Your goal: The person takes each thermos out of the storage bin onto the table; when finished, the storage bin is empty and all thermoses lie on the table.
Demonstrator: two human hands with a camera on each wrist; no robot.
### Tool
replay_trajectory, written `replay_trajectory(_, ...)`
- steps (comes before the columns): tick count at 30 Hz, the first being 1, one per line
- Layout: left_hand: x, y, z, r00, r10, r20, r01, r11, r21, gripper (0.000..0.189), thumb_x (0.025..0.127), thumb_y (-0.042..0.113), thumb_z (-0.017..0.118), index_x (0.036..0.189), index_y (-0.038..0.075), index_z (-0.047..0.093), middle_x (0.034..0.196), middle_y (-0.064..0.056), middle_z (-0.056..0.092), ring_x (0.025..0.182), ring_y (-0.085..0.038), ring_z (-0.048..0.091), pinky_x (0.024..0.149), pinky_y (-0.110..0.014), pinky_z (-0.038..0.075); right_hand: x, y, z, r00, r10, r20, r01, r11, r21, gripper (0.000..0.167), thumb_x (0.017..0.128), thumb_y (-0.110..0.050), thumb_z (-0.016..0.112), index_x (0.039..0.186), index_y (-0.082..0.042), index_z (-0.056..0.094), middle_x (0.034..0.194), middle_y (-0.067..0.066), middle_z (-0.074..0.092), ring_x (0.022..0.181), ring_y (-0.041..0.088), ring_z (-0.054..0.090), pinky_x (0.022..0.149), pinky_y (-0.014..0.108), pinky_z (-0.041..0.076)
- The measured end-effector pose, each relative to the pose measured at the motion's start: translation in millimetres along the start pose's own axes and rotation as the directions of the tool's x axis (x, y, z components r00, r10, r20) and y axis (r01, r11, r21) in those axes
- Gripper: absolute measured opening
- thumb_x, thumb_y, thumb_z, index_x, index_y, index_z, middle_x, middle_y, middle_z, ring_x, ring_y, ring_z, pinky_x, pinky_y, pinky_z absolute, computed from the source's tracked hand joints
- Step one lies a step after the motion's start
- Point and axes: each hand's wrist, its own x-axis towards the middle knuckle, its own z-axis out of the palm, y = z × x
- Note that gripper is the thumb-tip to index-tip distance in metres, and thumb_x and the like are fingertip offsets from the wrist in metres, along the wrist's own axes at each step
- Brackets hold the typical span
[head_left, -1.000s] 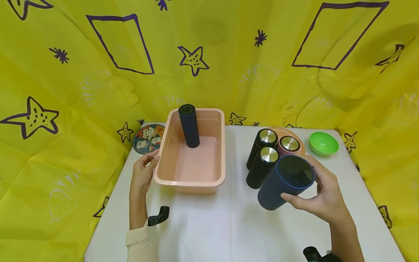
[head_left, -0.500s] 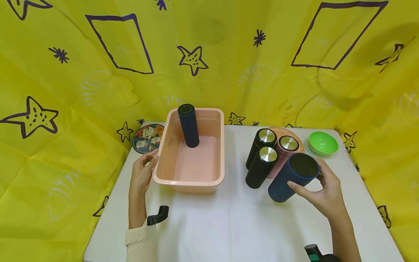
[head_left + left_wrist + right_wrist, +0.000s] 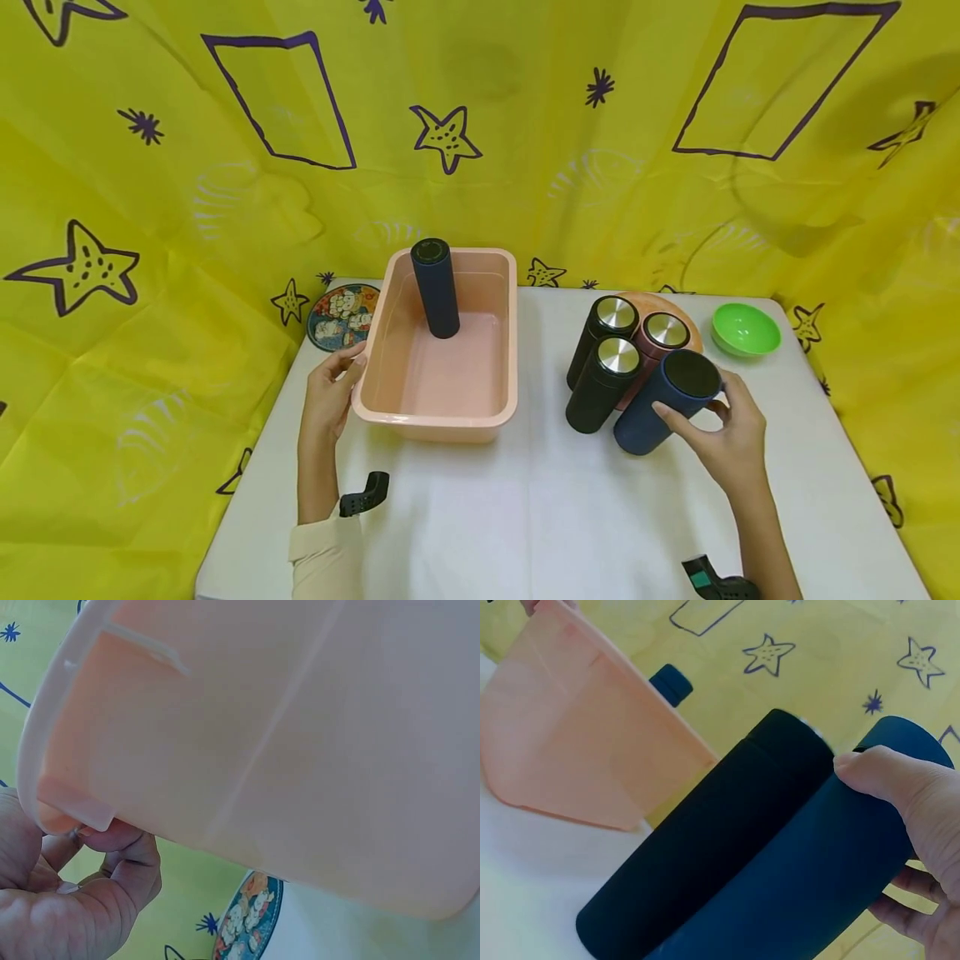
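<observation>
My left hand (image 3: 330, 392) grips the left rim of a pink plastic basin (image 3: 360, 379); the left wrist view shows its fingers and thumb at the basin's lip (image 3: 75, 806). Inside the basin stands a slim dark blue bottle (image 3: 437, 292), its top above the rim. With my right hand (image 3: 723, 433) I hold a wide navy blue tumbler (image 3: 660, 408) near its top. It stands close against two black flasks (image 3: 600, 387) (image 3: 600, 337) and a pink flask (image 3: 663, 337), all with silver lids. In the right wrist view the tumbler (image 3: 810, 870) overlaps one black flask (image 3: 712, 832).
Behind the flasks lies an orange round plate (image 3: 686, 321), partly hidden. A green bowl (image 3: 745, 329) sits at the back right. At the back left, a colourful round plate (image 3: 341, 317) lies partly behind the basin. A yellow patterned cloth (image 3: 487, 200) encloses the white table (image 3: 525, 517).
My right hand has moved the navy tumbler back and slightly right, lowering it beside the flasks. The left hand and the basin stay in place.
</observation>
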Motion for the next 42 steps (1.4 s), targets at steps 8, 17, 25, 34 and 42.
replay_trajectory(8, 2.1, -0.1, 1.8, 1.0, 0.019, 0.02, -0.019, 1.0, -0.016, 0.04, 0.098, 0.013, 0.058, 0.135, -0.002, 0.054, 0.095, -0.001, 0.055, 0.082, -0.009, 0.064, 0.071, -0.023, 0.059, -3.6, 10, 10, 0.999, 0.032, -0.029, -0.032, 0.999, -0.005, 0.077, 0.056, 0.016, 0.085, 0.127, 0.003, 0.059, 0.114, -0.024, 0.057, 0.103, 0.0, 0.052, 0.078, 0.002, 0.046)
replay_trajectory(17, 2.3, -1.6, 3.7, 1.0, 0.003, 0.024, -0.002, 1.0, -0.025, 0.04, 0.098, 0.012, 0.057, 0.136, -0.001, 0.054, 0.1, -0.004, 0.052, 0.086, -0.01, 0.064, 0.074, -0.023, 0.059, -5.3, 13, 15, 0.997, 0.066, -0.043, -0.067, 0.998, -0.022, 0.077, 0.055, 0.013, 0.087, 0.127, 0.002, 0.059, 0.111, -0.024, 0.056, 0.1, 0.001, 0.051, 0.077, 0.001, 0.045)
replay_trajectory(25, 1.5, -3.3, 3.0, 1.0, 0.003, 0.022, -0.002, 0.999, -0.04, 0.04, 0.099, 0.013, 0.057, 0.136, -0.002, 0.053, 0.098, -0.003, 0.052, 0.086, -0.009, 0.062, 0.073, -0.022, 0.059, -5.3, 11, 16, 0.995, 0.093, -0.039, -0.094, 0.996, -0.013, 0.077, 0.057, 0.013, 0.087, 0.128, 0.001, 0.058, 0.111, -0.025, 0.056, 0.101, 0.001, 0.051, 0.078, 0.001, 0.046)
replay_trajectory(34, 0.7, -3.5, -0.7, 0.999, -0.031, 0.016, 0.031, 0.999, -0.011, 0.042, 0.099, 0.015, 0.058, 0.138, 0.0, 0.053, 0.102, -0.002, 0.053, 0.087, -0.009, 0.064, 0.075, -0.024, 0.059, -4.4, 8, 16, 0.986, 0.164, 0.013, -0.164, 0.986, -0.036, 0.08, 0.063, 0.007, 0.087, 0.135, -0.004, 0.053, 0.117, -0.024, 0.053, 0.106, 0.001, 0.049, 0.082, 0.002, 0.043)
replay_trajectory(42, 2.2, -2.5, -2.4, 0.999, -0.033, 0.012, 0.034, 0.999, -0.017, 0.041, 0.099, 0.013, 0.058, 0.137, 0.0, 0.054, 0.102, -0.003, 0.053, 0.087, -0.01, 0.065, 0.075, -0.025, 0.06, -3.5, 9, 16, 0.985, 0.168, 0.043, -0.166, 0.985, -0.043, 0.084, 0.064, 0.007, 0.086, 0.139, -0.007, 0.05, 0.121, -0.024, 0.051, 0.108, -0.001, 0.048, 0.083, 0.003, 0.042)
